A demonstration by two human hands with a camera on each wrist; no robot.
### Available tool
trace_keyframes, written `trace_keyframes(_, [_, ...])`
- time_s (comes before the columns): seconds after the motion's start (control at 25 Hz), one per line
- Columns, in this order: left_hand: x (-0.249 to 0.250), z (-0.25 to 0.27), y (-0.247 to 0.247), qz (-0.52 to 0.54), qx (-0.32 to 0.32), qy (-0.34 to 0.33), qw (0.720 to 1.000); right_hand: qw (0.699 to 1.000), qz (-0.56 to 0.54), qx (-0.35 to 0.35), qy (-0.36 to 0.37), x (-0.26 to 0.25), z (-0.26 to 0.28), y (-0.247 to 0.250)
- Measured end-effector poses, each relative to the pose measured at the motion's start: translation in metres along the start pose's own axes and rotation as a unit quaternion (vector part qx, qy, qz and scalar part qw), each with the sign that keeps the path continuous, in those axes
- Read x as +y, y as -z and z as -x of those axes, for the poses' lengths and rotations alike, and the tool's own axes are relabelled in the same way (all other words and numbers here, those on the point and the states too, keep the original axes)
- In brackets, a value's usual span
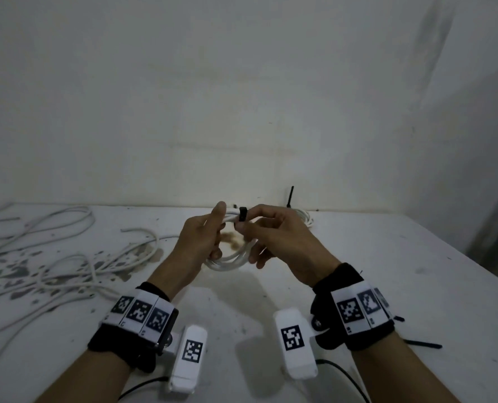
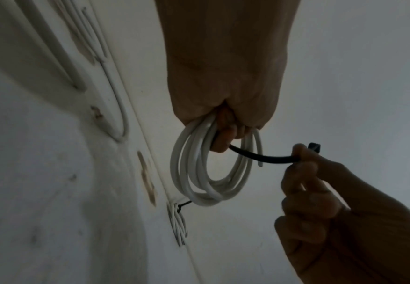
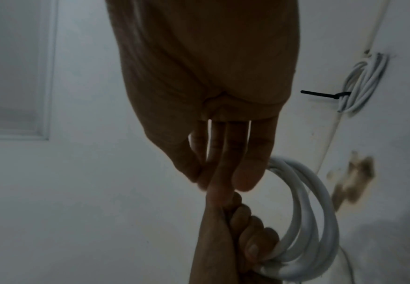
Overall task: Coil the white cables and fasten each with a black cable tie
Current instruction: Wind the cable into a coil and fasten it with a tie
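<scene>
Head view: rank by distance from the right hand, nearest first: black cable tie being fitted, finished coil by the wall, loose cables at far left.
1. black cable tie: pinched by the right hand at the held coil.
2. finished coil: just beyond the hand, by the back wall, already tied.
3. loose cables: across the table, far left.

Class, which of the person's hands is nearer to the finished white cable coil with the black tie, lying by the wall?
Right. The right hand is just in front of the finished white cable coil; the left hand is farther to its left.
</scene>
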State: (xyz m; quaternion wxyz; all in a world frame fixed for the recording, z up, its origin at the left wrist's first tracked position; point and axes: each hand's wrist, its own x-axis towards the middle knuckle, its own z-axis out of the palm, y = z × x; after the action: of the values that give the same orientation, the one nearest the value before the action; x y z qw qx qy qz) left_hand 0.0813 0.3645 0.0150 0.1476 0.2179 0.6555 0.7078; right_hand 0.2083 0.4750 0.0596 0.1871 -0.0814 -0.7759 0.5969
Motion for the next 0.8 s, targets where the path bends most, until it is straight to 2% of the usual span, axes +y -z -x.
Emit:
trace_keyframes(0.12, [0.009,0.001,0.016,-0.019,-0.022,-0.026,0.999,0.976,0.176,0.068,0.108,0.009,-0.022,-0.009])
trace_keyframes(0.16, [0.012,0.001,0.021,-0.02,-0.031,-0.031,0.999,0.97,0.197,0.062,0.132,0.01,-0.028,-0.012])
trace_keyframes(0.28, [0.019,-0.003,0.034,-0.012,-0.05,-0.032,0.998,0.97,0.15,0.029,0.188,0.012,-0.043,-0.025])
trace_keyframes(0.36, [0.02,-0.006,0.037,-0.005,-0.054,-0.008,0.998,0.953,0.178,0.057,0.24,0.015,-0.049,-0.032])
trace_keyframes(0.44, [0.019,-0.009,0.039,0.039,-0.08,0.069,0.994,0.937,0.2,0.075,0.278,0.02,-0.053,-0.036])
trace_keyframes(0.52, [0.018,-0.011,0.04,0.116,-0.111,0.144,0.977,0.935,0.203,0.064,0.285,0.024,-0.056,-0.036])
trace_keyframes(0.56, [0.017,-0.012,0.04,0.142,-0.121,0.159,0.969,0.938,0.199,0.056,0.278,0.025,-0.056,-0.035])
trace_keyframes(0.68, [0.017,-0.015,0.037,0.147,-0.1,0.144,0.973,0.943,0.2,0.038,0.264,0.026,-0.055,-0.031])
trace_keyframes(0.8, [0.016,-0.015,0.035,0.126,-0.038,0.105,0.986,0.931,0.291,-0.006,0.221,0.025,-0.054,-0.026])
